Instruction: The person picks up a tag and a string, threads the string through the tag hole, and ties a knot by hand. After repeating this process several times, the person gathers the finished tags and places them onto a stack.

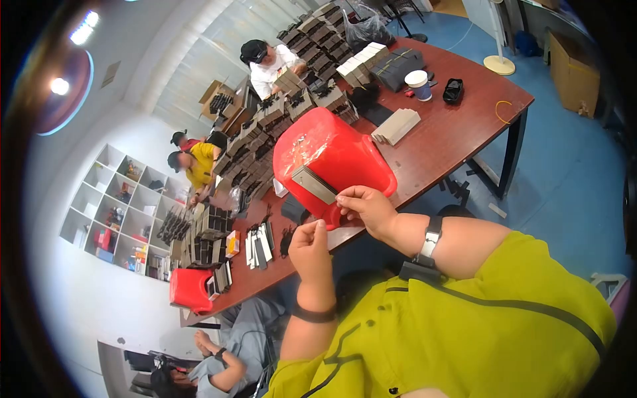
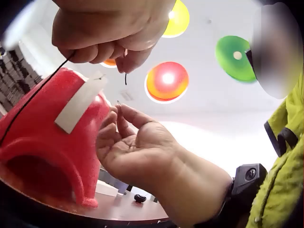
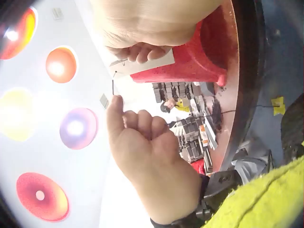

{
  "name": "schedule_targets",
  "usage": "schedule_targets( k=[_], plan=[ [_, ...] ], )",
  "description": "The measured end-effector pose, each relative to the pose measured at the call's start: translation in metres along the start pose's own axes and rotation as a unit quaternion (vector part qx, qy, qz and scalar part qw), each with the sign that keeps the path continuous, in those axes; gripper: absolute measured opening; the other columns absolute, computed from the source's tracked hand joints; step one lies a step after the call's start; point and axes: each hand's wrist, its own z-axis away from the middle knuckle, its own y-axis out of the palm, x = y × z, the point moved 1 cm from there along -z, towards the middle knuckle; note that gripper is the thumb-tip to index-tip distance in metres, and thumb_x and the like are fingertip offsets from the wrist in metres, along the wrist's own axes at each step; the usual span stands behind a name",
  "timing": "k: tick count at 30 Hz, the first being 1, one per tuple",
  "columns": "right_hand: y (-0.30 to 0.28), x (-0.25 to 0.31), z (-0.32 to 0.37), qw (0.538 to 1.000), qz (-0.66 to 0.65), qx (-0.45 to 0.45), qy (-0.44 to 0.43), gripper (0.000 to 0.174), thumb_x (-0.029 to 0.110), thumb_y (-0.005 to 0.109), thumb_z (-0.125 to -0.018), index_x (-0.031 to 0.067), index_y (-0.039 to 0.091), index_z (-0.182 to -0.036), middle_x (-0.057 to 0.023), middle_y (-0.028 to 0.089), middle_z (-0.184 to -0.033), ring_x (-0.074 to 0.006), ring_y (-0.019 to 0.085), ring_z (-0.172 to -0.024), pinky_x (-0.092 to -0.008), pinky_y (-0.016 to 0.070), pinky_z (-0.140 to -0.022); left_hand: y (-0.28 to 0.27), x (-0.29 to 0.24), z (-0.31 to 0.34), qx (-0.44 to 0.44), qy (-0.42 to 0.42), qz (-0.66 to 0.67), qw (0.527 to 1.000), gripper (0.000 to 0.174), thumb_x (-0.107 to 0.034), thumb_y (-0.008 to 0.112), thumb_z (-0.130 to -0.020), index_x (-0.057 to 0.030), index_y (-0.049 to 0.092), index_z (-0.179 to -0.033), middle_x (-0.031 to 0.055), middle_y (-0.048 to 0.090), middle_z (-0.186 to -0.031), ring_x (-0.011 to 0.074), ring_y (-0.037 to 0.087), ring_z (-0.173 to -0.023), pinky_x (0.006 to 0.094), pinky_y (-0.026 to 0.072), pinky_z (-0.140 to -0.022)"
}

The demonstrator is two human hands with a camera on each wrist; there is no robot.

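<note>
A black cord (image 2: 35, 95) runs out of my left hand (image 1: 310, 251), whose fingers are curled round it; a short cord end (image 3: 113, 87) sticks up past the thumb. My right hand (image 1: 370, 211) is just right of it, thumb and forefinger pinching a small thin piece (image 2: 119, 102), too small to identify. The hands are apart. Beside the right fingertips, a stack of pale grey strips (image 1: 314, 185) lies against the red plastic stool (image 1: 318, 142) on the table. In the right wrist view the right hand (image 3: 152, 23) partly covers the strips (image 3: 159, 65).
On the red-brown table (image 1: 451, 136) are a paper cup (image 1: 419, 86), a black case (image 1: 453, 91), a pale stack (image 1: 396, 126) and many bundled stacks (image 1: 255, 142). A smaller red stool (image 1: 190, 290) stands at the left end. A seated person (image 1: 229, 358) and others are around the table.
</note>
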Motion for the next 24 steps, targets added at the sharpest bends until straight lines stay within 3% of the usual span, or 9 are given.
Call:
schedule_targets(
  k=[1, 2, 4, 7, 12, 14, 24],
  plan=[
    [0.002, 0.003, 0.001, 1.0, -0.018, 0.004, -0.013, 0.009, 0.015, 0.061, -0.085, 0.0076, 0.061, -0.089, 0.0002, 0.059, -0.074, -0.0078, 0.053, -0.063, -0.0218, 0.0451, -0.06, 0.004, -0.004, 0.003, 0.005, 0.059, -0.025, 0.998, 0.007, -0.006, 0.062, -0.083, -0.0002, 0.059, -0.081, -0.0035, 0.052, -0.062, 0.0002, 0.04, -0.052, 0.0149, 0.03, -0.048],
    [0.004, 0.006, 0.002, 1.0, -0.017, 0.006, -0.01, 0.009, 0.015, 0.061, -0.085, 0.0076, 0.061, -0.089, 0.0002, 0.059, -0.074, -0.0078, 0.053, -0.063, -0.0218, 0.0451, -0.06, 0.006, -0.003, 0.005, 0.001, 0.058, -0.026, 0.998, 0.007, -0.006, 0.062, -0.083, -0.0002, 0.059, -0.081, -0.0035, 0.052, -0.062, 0.0002, 0.04, -0.052, 0.0149, 0.03, -0.048],
    [0.01, 0.012, 0.004, 0.996, -0.082, 0.018, -0.04, 0.01, 0.013, 0.062, -0.083, 0.0052, 0.063, -0.089, -0.0013, 0.06, -0.075, -0.0079, 0.053, -0.063, -0.0212, 0.0442, -0.06, 0.007, -0.002, 0.012, 0.002, 0.187, -0.085, 0.979, 0.006, -0.001, 0.066, -0.078, 0.0013, 0.06, -0.079, 0.0003, 0.058, -0.065, 0.0019, 0.048, -0.055, 0.0161, 0.0387, -0.051],
    [0.02, 0.022, 0.014, 0.994, -0.097, 0.024, -0.036, 0.01, 0.01, 0.064, -0.081, 0.003, 0.064, -0.089, -0.0031, 0.061, -0.076, -0.0082, 0.053, -0.063, -0.0208, 0.0435, -0.059, 0.011, -0.015, 0.017, 0.007, 0.232, -0.141, 0.962, 0.007, 0.001, 0.063, -0.08, 0.0005, 0.058, -0.076, -0.0028, 0.052, -0.066, 0.0013, 0.043, -0.058, 0.0157, 0.0352, -0.053],
    [0.031, 0.018, 0.027, 0.997, -0.067, 0.041, -0.006, 0.014, 0.01, 0.063, -0.082, 0.0015, 0.065, -0.093, -0.0038, 0.063, -0.079, -0.0085, 0.054, -0.066, -0.0205, 0.0422, -0.062, 0.01, -0.02, 0.021, -0.015, 0.227, -0.067, 0.972, 0.007, 0.001, 0.064, -0.079, -0.0001, 0.057, -0.076, -0.0036, 0.05, -0.062, 0.0009, 0.042, -0.053, 0.0157, 0.034, -0.049],
    [0.03, 0.016, 0.03, 0.995, -0.073, 0.067, -0.02, 0.013, 0.009, 0.062, -0.083, 0.0013, 0.065, -0.093, -0.0037, 0.063, -0.079, -0.0085, 0.053, -0.067, -0.0204, 0.0418, -0.062, 0.006, -0.019, 0.02, -0.033, 0.266, -0.115, 0.957, 0.007, 0.002, 0.064, -0.078, 0.0002, 0.057, -0.076, -0.003, 0.052, -0.062, 0.0009, 0.043, -0.054, 0.0157, 0.0352, -0.049],
    [0.031, 0.011, 0.033, 0.997, 0.003, 0.067, -0.047, 0.014, 0.01, 0.062, -0.084, 0.001, 0.065, -0.094, -0.0031, 0.063, -0.081, -0.0073, 0.053, -0.069, -0.0199, 0.0414, -0.063, -0.001, -0.012, 0.016, -0.045, 0.301, -0.154, 0.94, 0.007, 0.002, 0.066, -0.076, 0.0011, 0.059, -0.077, 0.0008, 0.057, -0.063, 0.0019, 0.047, -0.054, 0.0171, 0.0384, -0.049]
  ],
)
